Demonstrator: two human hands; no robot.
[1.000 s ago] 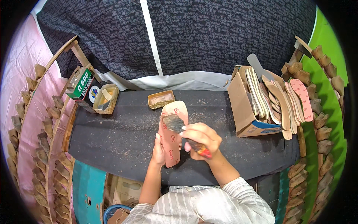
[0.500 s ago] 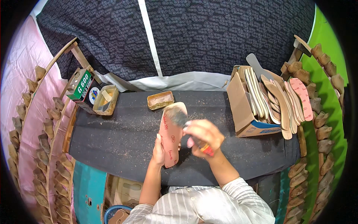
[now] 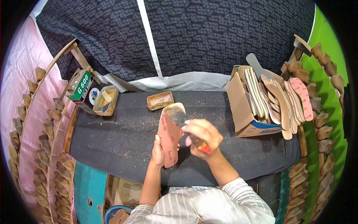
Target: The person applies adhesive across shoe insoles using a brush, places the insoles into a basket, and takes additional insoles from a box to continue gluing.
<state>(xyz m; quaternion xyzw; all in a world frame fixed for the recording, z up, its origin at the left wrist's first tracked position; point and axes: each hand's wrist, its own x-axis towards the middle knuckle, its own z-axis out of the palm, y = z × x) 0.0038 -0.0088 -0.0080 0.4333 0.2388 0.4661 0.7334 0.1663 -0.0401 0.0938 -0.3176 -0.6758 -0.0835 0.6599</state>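
Note:
My left hand (image 3: 158,152) grips a pinkish insole board (image 3: 171,143) with red print by its left edge. The fingertips wrap behind it and show at its right edge. The board stands tilted over the dark table, its rounded end away from me. My right hand (image 3: 203,136) is closed round a brush (image 3: 178,117) with a dark head and a red and yellow handle end. The brush head rests against the upper part of the board, over a paler grey smear. Motion blurs the brush a little, so its exact tip is hard to make out.
A shallow tray (image 3: 160,96) lies just beyond the board. Further left are a green and black can (image 3: 82,89) and a cut-open container (image 3: 112,109). On the right, a cardboard box (image 3: 238,108) holds several insoles. Racks of wooden shoe lasts (image 3: 43,140) flank the dark-covered table (image 3: 112,145).
The board and my left hand have shifted slightly left. My right hand and the brush have also moved a little left, with the brush head still over the board's upper part.

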